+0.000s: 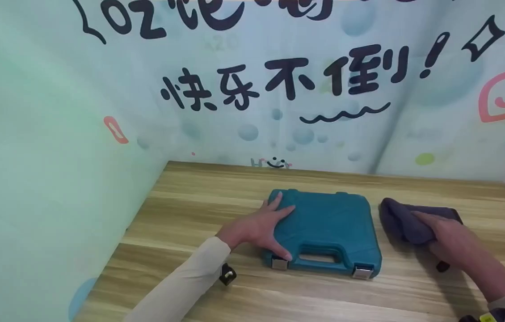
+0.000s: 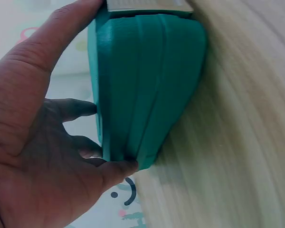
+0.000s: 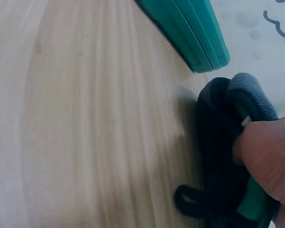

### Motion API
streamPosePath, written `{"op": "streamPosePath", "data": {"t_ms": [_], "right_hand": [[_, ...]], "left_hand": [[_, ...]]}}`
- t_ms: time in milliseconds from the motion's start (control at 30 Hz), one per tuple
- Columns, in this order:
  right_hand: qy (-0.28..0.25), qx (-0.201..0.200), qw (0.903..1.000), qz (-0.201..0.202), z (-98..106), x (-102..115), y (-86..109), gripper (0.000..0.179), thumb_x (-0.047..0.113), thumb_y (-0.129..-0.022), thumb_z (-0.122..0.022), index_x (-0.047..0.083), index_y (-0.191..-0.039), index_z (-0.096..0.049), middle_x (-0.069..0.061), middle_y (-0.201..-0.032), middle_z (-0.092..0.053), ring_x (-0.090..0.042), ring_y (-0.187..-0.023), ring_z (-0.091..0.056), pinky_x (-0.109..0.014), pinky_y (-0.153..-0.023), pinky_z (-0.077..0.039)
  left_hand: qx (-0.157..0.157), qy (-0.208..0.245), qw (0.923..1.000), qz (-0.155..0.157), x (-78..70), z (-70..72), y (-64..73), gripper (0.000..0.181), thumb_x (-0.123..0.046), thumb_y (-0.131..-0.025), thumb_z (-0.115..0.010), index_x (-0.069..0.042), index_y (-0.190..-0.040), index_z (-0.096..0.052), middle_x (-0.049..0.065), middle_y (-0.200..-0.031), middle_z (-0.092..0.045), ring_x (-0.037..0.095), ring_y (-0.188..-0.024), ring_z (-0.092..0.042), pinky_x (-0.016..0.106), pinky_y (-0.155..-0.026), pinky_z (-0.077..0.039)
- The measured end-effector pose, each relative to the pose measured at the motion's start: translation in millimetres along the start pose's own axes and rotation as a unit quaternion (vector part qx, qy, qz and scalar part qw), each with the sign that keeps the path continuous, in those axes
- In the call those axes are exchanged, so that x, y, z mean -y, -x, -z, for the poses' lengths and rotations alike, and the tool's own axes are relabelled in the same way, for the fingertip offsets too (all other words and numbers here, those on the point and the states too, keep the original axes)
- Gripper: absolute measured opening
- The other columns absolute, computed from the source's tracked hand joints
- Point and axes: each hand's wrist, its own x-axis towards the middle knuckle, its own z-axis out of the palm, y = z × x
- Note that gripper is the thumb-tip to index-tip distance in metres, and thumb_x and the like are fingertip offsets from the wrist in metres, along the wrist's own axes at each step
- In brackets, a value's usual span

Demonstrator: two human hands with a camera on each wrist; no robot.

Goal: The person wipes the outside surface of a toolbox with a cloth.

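Just right of centre in the head view, a closed teal case (image 1: 324,226), flat on the wooden table (image 1: 208,197) with handle (image 1: 324,265) toward the lower edge of the frame. Against its left end, the left hand (image 1: 259,228), spread wide, with thumb by the silver latch (image 1: 280,264) and fingertips on the lid; touching, apparently steadying rather than gripping. At the right of the frame, beside the case but apart from it, a dark folded cloth (image 1: 409,223), held in the curled right hand (image 1: 453,239); impossible to tell whether lifted or resting. As for progress: apparently handled so far, both case and cloth, one to each hand; not done, any opening of the lid or contact between the two. Beyond that, no sure judgement of what remains. In the left wrist view only, the case's end wall with its lengthwise seam, hidden from above. In the right wrist view only, a green patch (image 3: 251,202) and a small white tag (image 3: 246,120) on the cloth, plus a clear look at a dark loop (image 3: 178,202). In the head view alone, both hands together.
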Motion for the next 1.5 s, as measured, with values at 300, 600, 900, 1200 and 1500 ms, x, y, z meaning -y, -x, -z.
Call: {"op": "streamPosePath", "data": {"t_ms": [300,600,900,1200,1500], "right_hand": [[-0.092,-0.049,0.9924,-0.064,17.6,9.1,-11.7,0.066,-0.017,-0.073,-0.056,-0.008,-0.138,-0.052,-0.035,-0.117,-0.062,-0.050,-0.099,-0.059,-0.067,-0.082,-0.043],[-0.126,-0.054,0.9899,-0.035,17.5,48.7,-48.6,0.059,-0.014,-0.078,-0.055,-0.008,-0.137,-0.053,-0.030,-0.114,-0.063,-0.044,-0.095,-0.059,-0.064,-0.083,-0.044],[-0.088,0.038,0.9954,-0.007,2.7,68.0,-73.0,0.066,-0.014,-0.083,-0.052,-0.015,-0.147,-0.039,-0.038,-0.152,-0.033,-0.059,-0.132,-0.037,-0.068,-0.104,-0.032],[-0.062,0.032,0.9976,-0.005,-8.1,82.0,-90.6,0.061,-0.014,-0.084,-0.051,-0.016,-0.144,-0.044,-0.038,-0.150,-0.036,-0.060,-0.136,-0.030,-0.067,-0.107,-0.028],[-0.051,-0.013,0.9983,0.026,-18.3,91.0,-100.2,0.058,-0.018,-0.079,-0.050,-0.018,-0.138,-0.050,-0.040,-0.142,-0.045,-0.061,-0.134,-0.034,-0.069,-0.105,-0.029]], "left_hand": [[-0.011,0.007,0.9998,-0.012,-3.6,-1.7,-15.8,0.120,-0.067,-0.073,-0.082,-0.027,-0.165,-0.017,0.005,-0.169,0.013,0.037,-0.151,0.006,0.057,-0.113,-0.027],[-0.031,0.015,0.9988,-0.034,-5.9,-3.2,-22.2,0.109,-0.064,-0.079,-0.080,-0.025,-0.164,-0.024,0.007,-0.169,0.006,0.040,-0.151,0.005,0.052,-0.114,-0.028],[-0.025,-0.033,0.9975,-0.058,-24.4,-9.2,-11.9,0.071,-0.049,-0.095,-0.070,-0.034,-0.157,-0.041,0.005,-0.169,-0.007,0.038,-0.151,0.004,0.049,-0.113,-0.031],[-0.015,-0.020,0.9954,-0.093,-20.1,-11.9,-7.4,0.060,-0.037,-0.101,-0.064,-0.036,-0.156,-0.042,0.002,-0.169,-0.008,0.034,-0.152,0.005,0.048,-0.116,-0.024],[-0.013,-0.032,0.9949,-0.095,-21.3,-10.8,-8.9,0.058,-0.036,-0.103,-0.062,-0.036,-0.157,-0.041,0.003,-0.169,-0.007,0.035,-0.152,0.004,0.049,-0.116,-0.023]]}}
